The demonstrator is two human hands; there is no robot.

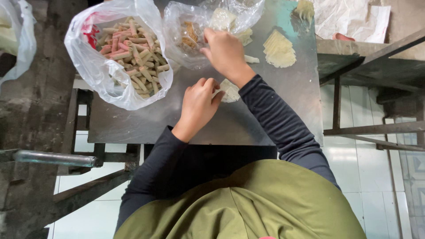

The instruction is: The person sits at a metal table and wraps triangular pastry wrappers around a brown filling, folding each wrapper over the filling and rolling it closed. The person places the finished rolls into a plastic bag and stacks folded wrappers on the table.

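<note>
At far left on the steel surface (283,97) sits a bag of finished rolls (128,53). The left hand (198,106) pins a wrapper (230,90), its grip closed on the near edge; keep it flat. The right hand (226,51) reaches into the filling bag (190,35), fingers curled, grip hidden; take a small pinch.

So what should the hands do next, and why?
Probably bring the right hand back with a pinch of filling from the clear bag onto the pale wrapper that the left hand steadies on the metal table. The wrapper lies flat and looks unfilled; the finished rolls sit bagged nearby.
</note>
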